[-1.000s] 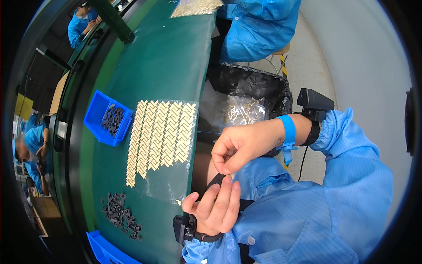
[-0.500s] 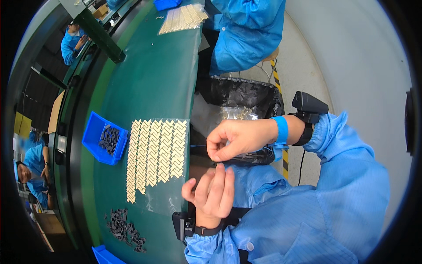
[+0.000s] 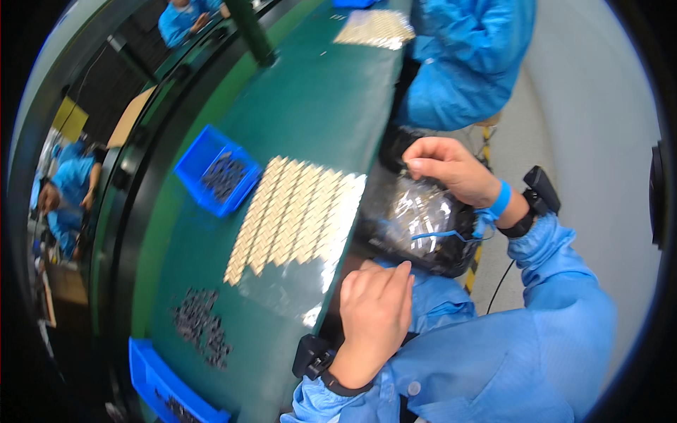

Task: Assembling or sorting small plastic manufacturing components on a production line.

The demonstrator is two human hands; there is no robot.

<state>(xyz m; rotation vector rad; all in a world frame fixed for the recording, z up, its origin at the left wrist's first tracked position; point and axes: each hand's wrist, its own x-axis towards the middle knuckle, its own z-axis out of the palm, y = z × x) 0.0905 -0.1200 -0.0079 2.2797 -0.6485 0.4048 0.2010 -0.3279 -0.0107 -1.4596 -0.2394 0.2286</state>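
Note:
My right hand (image 3: 455,171) is over the black-lined bin (image 3: 451,264), thumb and forefinger pinched together; whatever is between them is too small to make out. Lower down, at the bench edge, my left hand (image 3: 376,307) shows its back, its fingers bent and close together. What it holds, if anything, is hidden. Beside it on the green bench lies a clear plastic sheet (image 3: 278,296) with rows of small cream-coloured pieces (image 3: 296,211) in a zigzag pattern. Clear plastic bags (image 3: 423,211) lie in the bin below my right hand.
A blue bin (image 3: 194,166) of small black pieces (image 3: 224,176) stands left of the sheet. Loose black pieces (image 3: 201,324) lie nearer, above another blue bin (image 3: 151,374). A co-worker's blue sleeve (image 3: 465,63) is at the far end, beside another patterned sheet (image 3: 374,28).
My right hand has moved up and away from my left, to over the bin. The left hand has turned its back up and shifted slightly right. The view has swung, moving the bench rightward.

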